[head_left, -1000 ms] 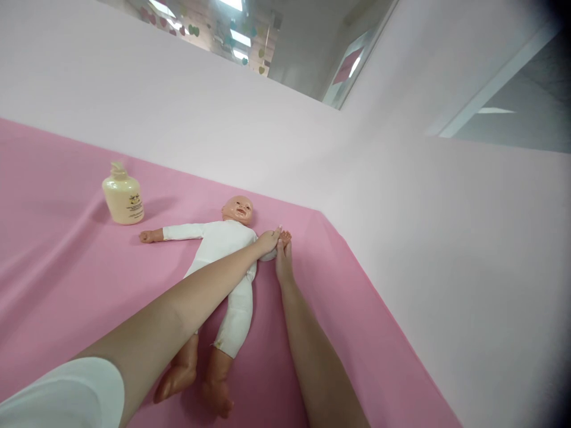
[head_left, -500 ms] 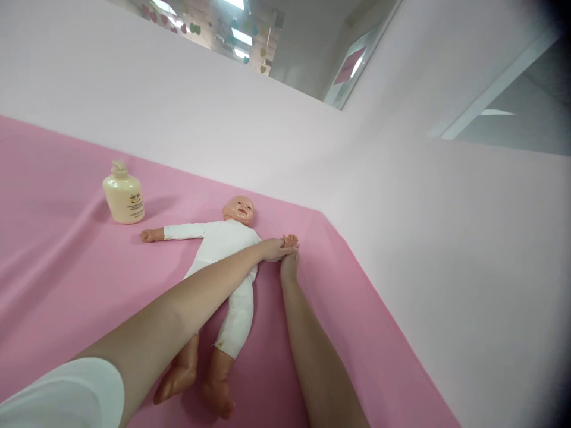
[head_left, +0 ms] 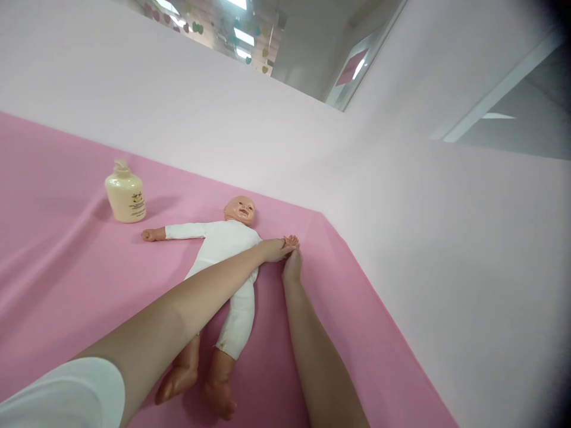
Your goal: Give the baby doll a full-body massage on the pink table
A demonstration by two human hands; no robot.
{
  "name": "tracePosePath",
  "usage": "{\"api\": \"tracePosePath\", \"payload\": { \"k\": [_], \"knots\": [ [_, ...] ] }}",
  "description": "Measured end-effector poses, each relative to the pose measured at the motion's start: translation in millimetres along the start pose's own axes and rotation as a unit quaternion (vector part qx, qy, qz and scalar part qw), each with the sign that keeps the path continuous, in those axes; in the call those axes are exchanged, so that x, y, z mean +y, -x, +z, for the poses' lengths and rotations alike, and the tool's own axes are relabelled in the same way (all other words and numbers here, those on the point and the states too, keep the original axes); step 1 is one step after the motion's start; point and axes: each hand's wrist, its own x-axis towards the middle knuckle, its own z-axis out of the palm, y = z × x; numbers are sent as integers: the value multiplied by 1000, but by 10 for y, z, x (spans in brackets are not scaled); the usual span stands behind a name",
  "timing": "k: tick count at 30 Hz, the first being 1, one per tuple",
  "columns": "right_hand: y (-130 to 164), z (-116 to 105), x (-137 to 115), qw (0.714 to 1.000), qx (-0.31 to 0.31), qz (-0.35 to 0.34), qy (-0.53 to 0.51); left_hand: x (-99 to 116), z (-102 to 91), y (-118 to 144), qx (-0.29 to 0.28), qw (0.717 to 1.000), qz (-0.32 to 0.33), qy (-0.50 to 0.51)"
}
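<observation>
Soft-bodied plastic doll (head_left: 223,249), white cloth suit, on pink sheet (head_left: 66,261) — left hand (head_left: 273,249) and right hand (head_left: 292,268) grip doll's outstretched arm; squat cream pump bottle (head_left: 125,196) beyond doll's other arm.

The left hand (head_left: 273,249) slid outward along the doll's arm (head_left: 285,242) to its small hand, while the right hand (head_left: 292,267) curled from flat fingers and drew back slightly beneath.

Bright and evenly lit from ceiling panels overhead. Soft, faint shadows only, one beside the bottle (head_left: 125,191). No glare. Strong wide-angle bending toward the edges, dark vignette at the right. Slightly soft focus throughout.
</observation>
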Motion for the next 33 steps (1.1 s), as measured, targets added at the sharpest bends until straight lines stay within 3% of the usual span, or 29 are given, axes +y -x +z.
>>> {"api": "tracePosePath", "payload": {
  "k": [3, 6, 14, 18, 25, 33],
  "knots": [
    [36, 54, -76, 998, 45, 47, 3, 2, 21, -8, 17, 1000, 4, 17],
    [83, 109, -167, 997, 47, 66, 3, 9, 41, -14, 32, 999, -2, 35],
    [130, 152, -267, 997, 50, 52, -5, 3, 56, -9, 56, 995, 35, 80],
    [108, 116, -235, 997, 76, 33, 4, -62, 100, -35, 33, 990, 73, 111],
    [75, 78, -190, 996, 80, 27, 20, -144, 182, -95, 49, 987, 133, 78],
    [34, 65, -162, 995, 86, 39, 14, -128, 196, -114, 59, 985, 143, 77]
  ]
}}
